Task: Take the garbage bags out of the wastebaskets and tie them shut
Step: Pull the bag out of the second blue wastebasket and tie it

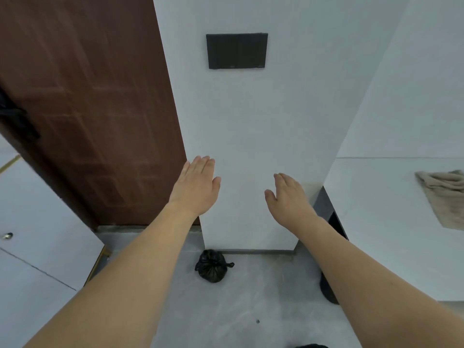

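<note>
Grey floor (pixel 238 310) w/ tied black garbage bag (pixel 212 266) at wall base, 6 o'clock; brown door (pixel 88 109) at 10. Left hand (pixel 195 184) & right hand (pixel 288 197) flat, fingers together, holding nothing.

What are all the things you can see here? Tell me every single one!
garbage bag: one, black, knotted shut, on the grey floor at the foot of the white wall
door: one, reddish brown, on the left
wall panel: one, dark, flat on the white wall, high up
cloth: one, beige, crumpled, on the white counter at the right edge
counter: one, white, on the right
dark round thing: one, black, on the floor below the counter, mostly hidden behind the right arm; cannot tell what it is
left hand: one, open, fingers straight, holding nothing
right hand: one, open, holding nothing
</note>
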{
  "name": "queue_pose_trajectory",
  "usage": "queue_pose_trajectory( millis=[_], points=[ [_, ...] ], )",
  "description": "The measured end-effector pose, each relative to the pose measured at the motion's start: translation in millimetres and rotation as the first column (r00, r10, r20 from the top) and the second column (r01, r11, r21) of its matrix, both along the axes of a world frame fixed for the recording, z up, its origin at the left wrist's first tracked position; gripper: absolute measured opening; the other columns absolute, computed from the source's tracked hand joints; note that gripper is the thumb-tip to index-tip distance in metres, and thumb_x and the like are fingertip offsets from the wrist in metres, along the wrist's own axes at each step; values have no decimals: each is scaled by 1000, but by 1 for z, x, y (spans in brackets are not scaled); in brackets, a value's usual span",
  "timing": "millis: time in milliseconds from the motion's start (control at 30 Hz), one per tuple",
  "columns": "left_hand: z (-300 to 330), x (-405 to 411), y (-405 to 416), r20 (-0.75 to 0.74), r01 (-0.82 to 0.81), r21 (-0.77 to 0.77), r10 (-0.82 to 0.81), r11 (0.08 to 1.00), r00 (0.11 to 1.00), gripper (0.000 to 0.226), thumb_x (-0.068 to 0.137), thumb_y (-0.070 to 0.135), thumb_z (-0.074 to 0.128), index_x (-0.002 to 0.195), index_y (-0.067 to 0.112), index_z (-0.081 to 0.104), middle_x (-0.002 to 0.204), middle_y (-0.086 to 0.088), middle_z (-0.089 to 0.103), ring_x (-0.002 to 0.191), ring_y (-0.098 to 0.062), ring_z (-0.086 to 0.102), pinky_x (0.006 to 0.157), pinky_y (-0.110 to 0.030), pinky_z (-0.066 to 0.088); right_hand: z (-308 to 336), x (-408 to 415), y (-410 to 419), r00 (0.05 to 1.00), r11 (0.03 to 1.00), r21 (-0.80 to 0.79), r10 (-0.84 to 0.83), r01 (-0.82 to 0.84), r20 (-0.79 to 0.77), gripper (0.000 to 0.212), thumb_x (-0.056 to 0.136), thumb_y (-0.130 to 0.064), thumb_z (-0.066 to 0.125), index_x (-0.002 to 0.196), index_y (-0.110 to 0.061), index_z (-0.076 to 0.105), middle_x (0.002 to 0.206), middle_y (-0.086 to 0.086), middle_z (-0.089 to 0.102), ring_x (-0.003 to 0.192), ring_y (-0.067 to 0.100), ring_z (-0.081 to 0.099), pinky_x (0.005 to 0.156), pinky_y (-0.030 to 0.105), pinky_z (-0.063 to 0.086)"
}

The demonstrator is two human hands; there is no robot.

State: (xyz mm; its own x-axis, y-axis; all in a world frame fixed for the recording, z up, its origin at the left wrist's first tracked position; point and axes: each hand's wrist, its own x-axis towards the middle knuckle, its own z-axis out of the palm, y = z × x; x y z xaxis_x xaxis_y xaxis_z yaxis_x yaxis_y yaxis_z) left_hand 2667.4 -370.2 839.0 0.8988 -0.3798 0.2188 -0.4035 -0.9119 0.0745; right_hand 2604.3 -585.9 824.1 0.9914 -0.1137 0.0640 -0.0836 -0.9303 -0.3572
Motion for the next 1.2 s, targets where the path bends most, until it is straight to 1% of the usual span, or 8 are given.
queue_pose_trajectory(
  millis=[200, 400, 533, 633, 767, 900, 1033, 1200],
  points=[
    [-4, 12, -26, -57, 141, 61, -137, 988, 989, 56, 103, 34, 26, 150, 6, 20, 159, -10, 21, 147, -23, 11, 120, -41, 8, 9, -24, -28, 980, 980, 39, -196, 194, 44, 54, 100, -27, 36, 146, 1, 27, 153, 15, 31, 141, 28, 25, 117, 36, 15],
    [-2, -15, -92, -82, 319, 12, -317, 948, 945, 56, 103, 33, 26, 151, 6, 18, 160, -9, 18, 148, -23, 8, 121, -41, 5, 21, -84, -76, 923, 931, 34, -365, 363, 121, 42, 97, -19, 42, 132, 5, 43, 137, 19, 47, 127, 33, 40, 108, 37, 26],
    [0, -55, -146, -65, 412, -23, -412, 911, 909, 55, 102, 33, 26, 151, 7, 19, 160, -9, 19, 148, -22, 9, 121, -41, 5, 23, -151, -113, 886, 891, -7, -451, 455, 111, 48, 98, -20, 41, 139, 3, 36, 144, 18, 41, 132, 32, 35, 110, 35, 22],
    [2, -91, -191, -59, 485, -56, -488, 873, 871, 55, 102, 32, 27, 151, 7, 19, 160, -9, 19, 148, -23, 10, 121, -40, 4, 21, -205, -146, 847, 849, -20, -524, 528, 93, 48, 97, -20, 39, 139, 3, 36, 142, 17, 42, 131, 31, 36, 110, 38, 24],
    [1, -139, -253, -72, 606, -53, -609, 793, 790, 56, 103, 32, 26, 152, 7, 17, 160, -9, 16, 148, -23, 9, 121, -39, 2, 16, -275, -182, 760, 762, -5, -645, 647, 80, 41, 95, -18, 42, 129, 5, 44, 132, 19, 49, 124, 33, 41, 106, 40, 28],
    [-7, -180, -314, -101, 715, -37, -714, 698, 693, 57, 103, 34, 25, 153, 8, 13, 161, -7, 12, 148, -21, 5, 120, -37, -2, 9, -337, -207, 639, 642, 13, -764, 766, 91, 24, 91, -13, 44, 107, 3, 52, 110, 17, 56, 108, 36, 50, 92, 39, 35],
    [-20, -222, -369, -125, 826, -22, -821, 563, 556, 57, 103, 34, 26, 153, 9, 13, 161, -7, 12, 148, -21, 5, 120, -38, -2, -8, -396, -219, 508, 509, 10, -860, 861, 53, 37, 93, -18, 42, 125, -1, 47, 128, 17, 52, 118, 33, 44, 101, 38, 29],
    [-47, -285, -403, -151, 905, -25, -896, 425, 417, 57, 102, 32, 28, 152, 7, 17, 160, -9, 16, 148, -23, 8, 120, -39, 0, -41, -455, -225, 422, 425, -43, -905, 904, -61, 46, 95, -20, 39, 137, -1, 39, 138, 16, 45, 127, 32, 39, 109, 39, 24]
  ],
)
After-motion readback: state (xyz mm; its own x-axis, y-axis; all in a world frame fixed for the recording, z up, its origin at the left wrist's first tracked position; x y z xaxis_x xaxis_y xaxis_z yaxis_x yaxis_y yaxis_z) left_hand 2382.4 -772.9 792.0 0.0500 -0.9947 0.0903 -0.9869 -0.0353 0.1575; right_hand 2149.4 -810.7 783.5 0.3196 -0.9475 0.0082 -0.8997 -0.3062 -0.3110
